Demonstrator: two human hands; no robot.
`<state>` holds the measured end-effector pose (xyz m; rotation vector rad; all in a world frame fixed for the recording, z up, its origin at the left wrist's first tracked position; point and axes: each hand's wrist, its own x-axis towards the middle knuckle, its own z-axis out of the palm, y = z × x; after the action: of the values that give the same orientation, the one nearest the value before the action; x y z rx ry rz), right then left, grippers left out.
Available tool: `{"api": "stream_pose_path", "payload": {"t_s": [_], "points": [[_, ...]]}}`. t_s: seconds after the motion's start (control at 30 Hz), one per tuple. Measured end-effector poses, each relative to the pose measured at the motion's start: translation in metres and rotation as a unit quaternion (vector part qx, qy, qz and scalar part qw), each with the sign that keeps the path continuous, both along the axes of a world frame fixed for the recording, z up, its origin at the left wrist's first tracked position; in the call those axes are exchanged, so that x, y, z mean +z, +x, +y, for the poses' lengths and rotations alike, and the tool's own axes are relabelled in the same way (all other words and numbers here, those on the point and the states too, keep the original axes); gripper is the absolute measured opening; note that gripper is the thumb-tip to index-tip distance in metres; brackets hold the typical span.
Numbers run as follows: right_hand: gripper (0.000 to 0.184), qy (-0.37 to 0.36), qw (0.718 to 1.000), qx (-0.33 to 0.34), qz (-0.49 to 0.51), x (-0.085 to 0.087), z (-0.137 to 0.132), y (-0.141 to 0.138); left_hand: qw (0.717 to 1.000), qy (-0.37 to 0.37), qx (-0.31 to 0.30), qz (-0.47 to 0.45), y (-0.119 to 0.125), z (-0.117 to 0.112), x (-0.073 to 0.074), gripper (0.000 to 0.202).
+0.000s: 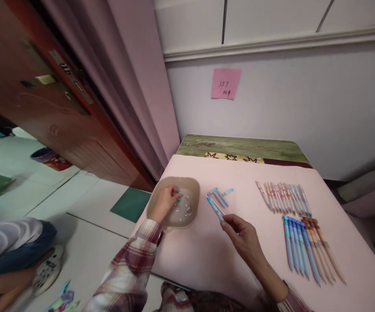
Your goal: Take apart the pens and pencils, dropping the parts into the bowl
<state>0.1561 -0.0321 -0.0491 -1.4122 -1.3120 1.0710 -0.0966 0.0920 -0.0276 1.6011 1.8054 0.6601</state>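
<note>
My left hand (165, 203): pinching blue piece (179, 194) over bowl (190, 186), left. My right hand (244, 236): gripping pen (215, 208). Right: pen rows (288, 242).

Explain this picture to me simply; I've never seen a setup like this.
There is no machine here: a person is working with two bare hands. The single picture comes from a camera worn on the head, looking forward and down.

The left hand is over a beige bowl, its fingers pinching a small blue piece. Small white pieces lie inside the bowl. The right hand holds what looks like a blue pen, or part of one.

On the pale pink table, a few loose pen parts lie between the hands. To the right are a row of reddish and grey pens, then blue pens beside brown pens.
</note>
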Motion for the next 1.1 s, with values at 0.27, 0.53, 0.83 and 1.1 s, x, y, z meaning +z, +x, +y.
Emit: {"api": "stream_pose_path", "payload": {"t_s": [0.27,0.53,0.83,1.1], "points": [[0.039,-0.038,0.994,-0.015,0.106,0.002,-0.001,0.000,0.989,-0.020,-0.036,0.139,-0.008,0.011,-0.024,0.017],[0.032,-0.007,0.998,-0.010,0.066,0.002,-0.002,0.005,0.992,0.084,-0.082,0.049,0.015,-0.026,0.019,0.003],[0.021,0.082,0.992,-0.034,-0.085,0.029,-0.011,0.015,0.943,0.226,-0.220,0.105,0.054,-0.060,0.044,0.006],[0.021,0.074,0.993,-0.038,-0.089,0.031,-0.011,0.014,0.933,0.244,-0.241,0.112,0.056,-0.066,0.044,0.009]]}}
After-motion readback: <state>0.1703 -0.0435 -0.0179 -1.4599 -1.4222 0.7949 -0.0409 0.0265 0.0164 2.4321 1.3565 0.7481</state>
